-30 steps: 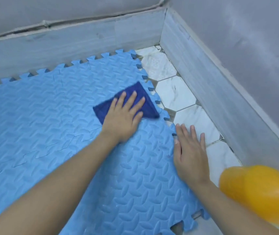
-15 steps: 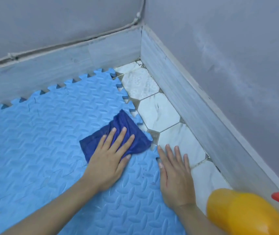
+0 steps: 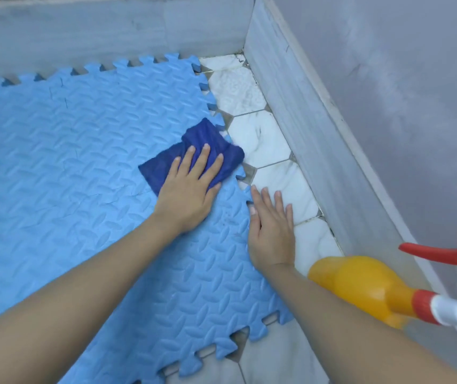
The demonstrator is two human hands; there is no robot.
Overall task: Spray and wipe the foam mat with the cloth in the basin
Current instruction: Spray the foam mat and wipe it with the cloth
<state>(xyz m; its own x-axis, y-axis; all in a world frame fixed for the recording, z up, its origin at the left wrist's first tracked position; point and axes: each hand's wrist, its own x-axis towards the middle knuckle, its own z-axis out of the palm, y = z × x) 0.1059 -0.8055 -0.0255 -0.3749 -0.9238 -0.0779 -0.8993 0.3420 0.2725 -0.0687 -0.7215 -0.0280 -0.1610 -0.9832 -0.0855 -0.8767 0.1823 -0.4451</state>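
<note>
A light blue foam mat [image 3: 69, 167] with jigsaw edges covers the floor on the left. A dark blue cloth [image 3: 194, 139] lies bunched at the mat's right edge, partly over the white tiles. My left hand [image 3: 191, 187] presses flat on the cloth with the fingers spread. My right hand [image 3: 273, 225] rests flat, palm down, across the mat's edge and the tile, holding nothing. A yellow spray bottle [image 3: 360, 286] with a red and white trigger head lies at the right, beside my right forearm.
White hexagonal floor tiles [image 3: 260, 139] run in a strip between the mat and a grey skirting board [image 3: 319, 139]. Two grey walls meet in a corner at the top. More tile shows below the mat's lower edge.
My left hand has pushed the cloth right, to the mat's edge and partly over the tile. The view has shifted, showing the bottle's trigger. My right hand stays planted at the edge.
</note>
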